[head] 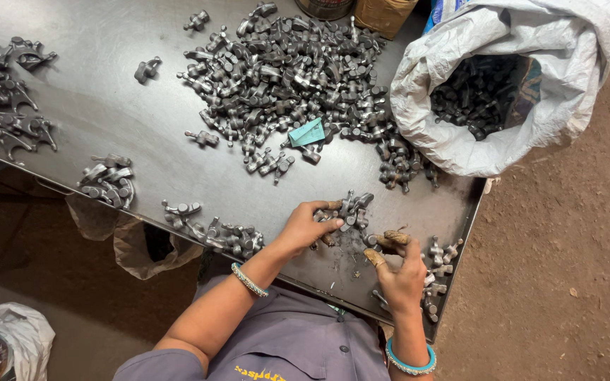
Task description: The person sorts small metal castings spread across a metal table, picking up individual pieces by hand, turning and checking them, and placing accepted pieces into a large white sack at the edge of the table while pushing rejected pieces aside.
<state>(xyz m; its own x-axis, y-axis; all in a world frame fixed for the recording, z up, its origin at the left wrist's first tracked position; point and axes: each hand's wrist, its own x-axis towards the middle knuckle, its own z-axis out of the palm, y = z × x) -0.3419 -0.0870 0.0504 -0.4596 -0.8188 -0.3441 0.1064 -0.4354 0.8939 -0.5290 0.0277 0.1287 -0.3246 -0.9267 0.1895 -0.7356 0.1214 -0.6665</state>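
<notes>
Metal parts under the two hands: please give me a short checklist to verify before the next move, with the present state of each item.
1. Left hand has a grip on the small cluster of metal parts: ok.
2. Right hand is free of any part: cannot tell, its fingertips are wrapped and partly hidden.
3. Table between the hands has bare room: ok.
4. Parts at the right table edge sit safely on the surface: not ok, they lie close to the rim.
5. White sack is open and holds parts: ok.
6. Big pile stays apart from the hands: ok.

Bare table point(128, 113) left of the heap point(294, 70) is passable; sack point(503, 85) blocks right.
</notes>
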